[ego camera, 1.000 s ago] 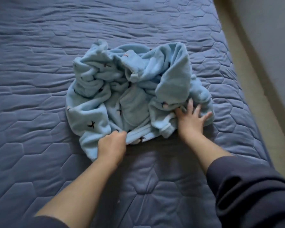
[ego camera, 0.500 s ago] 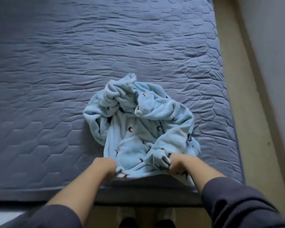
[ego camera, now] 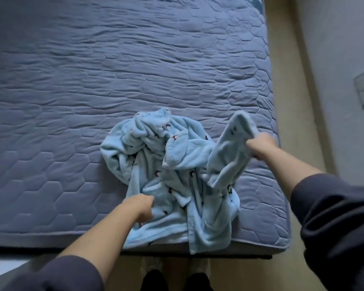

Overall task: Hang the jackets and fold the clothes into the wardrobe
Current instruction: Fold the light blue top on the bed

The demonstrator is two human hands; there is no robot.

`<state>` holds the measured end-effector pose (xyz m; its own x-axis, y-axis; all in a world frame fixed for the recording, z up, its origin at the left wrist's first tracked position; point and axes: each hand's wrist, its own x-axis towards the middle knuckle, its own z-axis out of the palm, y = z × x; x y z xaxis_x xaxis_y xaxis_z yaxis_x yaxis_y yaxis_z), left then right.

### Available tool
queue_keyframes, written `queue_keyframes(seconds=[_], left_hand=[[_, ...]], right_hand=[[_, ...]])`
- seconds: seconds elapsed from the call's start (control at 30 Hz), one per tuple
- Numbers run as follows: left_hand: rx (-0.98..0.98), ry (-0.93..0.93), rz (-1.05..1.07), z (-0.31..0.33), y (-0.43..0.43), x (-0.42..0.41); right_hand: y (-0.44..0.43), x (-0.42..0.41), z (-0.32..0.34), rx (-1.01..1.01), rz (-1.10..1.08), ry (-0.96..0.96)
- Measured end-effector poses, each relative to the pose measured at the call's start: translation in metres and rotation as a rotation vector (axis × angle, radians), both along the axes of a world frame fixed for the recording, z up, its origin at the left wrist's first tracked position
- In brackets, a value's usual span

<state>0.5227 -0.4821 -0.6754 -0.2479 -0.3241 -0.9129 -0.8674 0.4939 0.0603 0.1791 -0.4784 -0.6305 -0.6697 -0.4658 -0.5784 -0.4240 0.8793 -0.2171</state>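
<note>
Both hands, left hand [ego camera: 143, 207] and right hand [ego camera: 259, 147], clutch the crumpled fleece garment [ego camera: 172, 175]; folding barely begun; wardrobe unseen.

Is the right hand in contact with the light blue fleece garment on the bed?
Touching. The head view shows the right hand gripping a raised fold of the light blue fleece garment.

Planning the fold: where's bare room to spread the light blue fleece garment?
Free: quilted blue-grey mattress left of and beyond the light blue fleece garment. Crowded: near right corner, where left hand and right hand grip it; it overhangs the near edge.
</note>
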Motion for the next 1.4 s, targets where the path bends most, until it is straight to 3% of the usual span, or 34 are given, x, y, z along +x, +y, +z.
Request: queue_keyframes(seconds=[0.1,0.23,0.3,0.4,0.5,0.57,0.63,0.73,0.8,0.9,0.93,1.0,1.07,1.1,1.13,1.23,1.3,1.4], left_hand=[[-0.002,0.079,0.05,0.002,-0.006,-0.031],[-0.069,0.13,0.182,-0.008,-0.011,-0.057],[-0.138,0.108,0.207,-0.018,-0.018,-0.06],[-0.317,0.16,0.266,-0.034,-0.042,-0.06],[-0.654,0.304,0.347,-0.051,-0.086,-0.059],[-0.81,0.394,0.434,-0.065,-0.125,-0.059],[-0.84,0.456,0.527,-0.081,-0.162,-0.061],[-0.622,0.449,0.659,-0.104,-0.196,-0.061],[-0.469,0.401,0.541,-0.111,-0.195,-0.056],[-0.368,0.312,0.426,-0.105,-0.183,-0.049],[-0.384,0.33,0.465,-0.094,-0.185,-0.05],[-0.513,0.457,0.656,-0.064,-0.208,-0.06],[-0.693,0.662,0.874,-0.028,-0.245,-0.076],[-0.742,0.75,0.925,-0.011,-0.263,-0.085],[-0.73,0.835,0.946,0.005,-0.279,-0.093],[-0.422,1.064,0.934,0.024,-0.299,-0.112],[-0.335,1.032,0.911,0.012,-0.288,-0.109],[-0.354,0.827,0.9,-0.033,-0.253,-0.075]], right_hand=[[-0.023,-0.04,0.018,-0.127,-0.013,0.29],[-0.013,-0.03,0.002,0.299,0.192,0.311],[-0.002,-0.011,-0.022,0.392,0.337,0.36],[0.004,0.029,-0.068,0.19,0.665,0.32],[-0.012,0.075,-0.111,0.069,0.865,0.171],[-0.03,0.094,-0.137,0.063,0.855,0.099],[-0.049,0.102,-0.162,0.043,0.824,0.119],[-0.071,0.101,-0.182,0.087,0.689,0.117],[-0.071,0.099,-0.179,0.154,0.545,-0.025],[-0.065,0.086,-0.15,0.194,0.515,-0.165],[-0.068,0.078,-0.135,0.171,0.532,-0.107],[-0.086,0.058,-0.1,0.101,0.543,0.188],[-0.115,0.036,-0.059,0.009,0.445,0.449],[-0.13,0.025,-0.039,-0.061,0.35,0.473],[-0.145,0.016,-0.022,-0.148,0.247,0.446],[-0.177,0.009,0.003,-0.373,0.084,0.242],[-0.178,0.027,-0.001,-0.341,0.142,0.109],[-0.15,0.07,-0.044,-0.231,0.264,0.024]])
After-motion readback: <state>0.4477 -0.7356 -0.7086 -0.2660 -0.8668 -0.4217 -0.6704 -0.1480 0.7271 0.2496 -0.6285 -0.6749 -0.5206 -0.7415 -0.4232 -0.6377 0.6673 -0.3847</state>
